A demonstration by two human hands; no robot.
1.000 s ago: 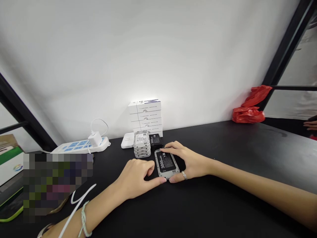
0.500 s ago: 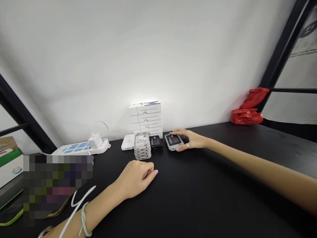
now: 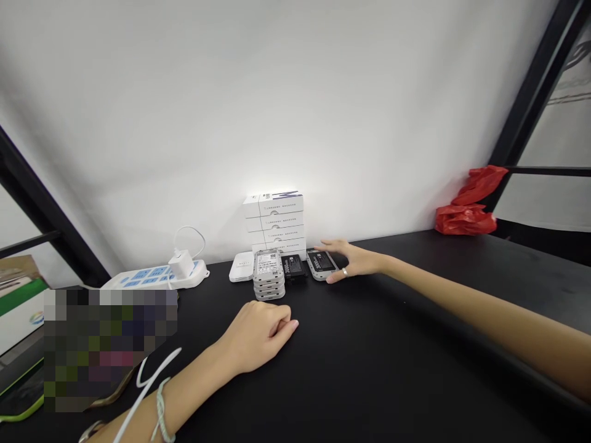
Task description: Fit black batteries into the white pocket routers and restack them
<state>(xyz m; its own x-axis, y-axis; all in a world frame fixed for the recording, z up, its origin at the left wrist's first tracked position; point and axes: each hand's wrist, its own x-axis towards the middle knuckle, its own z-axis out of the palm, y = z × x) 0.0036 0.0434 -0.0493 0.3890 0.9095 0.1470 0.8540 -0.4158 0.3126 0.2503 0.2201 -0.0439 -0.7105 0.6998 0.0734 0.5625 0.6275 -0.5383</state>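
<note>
My left hand (image 3: 261,332) rests on the black table in front of a stack of grey open-backed devices (image 3: 268,271); its fingers are curled closed with nothing visible in them. To the right, my right hand (image 3: 353,259) has its fingers spread around the right side of a grey device (image 3: 321,264) with a black battery in it. The thumb is at its front edge and the fingertips near its back edge. Between that device and the stack lie black batteries (image 3: 294,267). White covers (image 3: 242,267) lie left of the stack.
White boxes (image 3: 281,221) are stacked against the wall. A power strip (image 3: 152,275) holds a white charger (image 3: 181,264). A white cable (image 3: 148,387) crosses my left forearm. A red plastic bag (image 3: 466,219) sits at the back right; a blurred patch covers items at the left.
The whole view has shifted slightly, moving the scene a little to the right. My right hand's fingers have opened somewhat at the device. My left hand remains curled in place.
</note>
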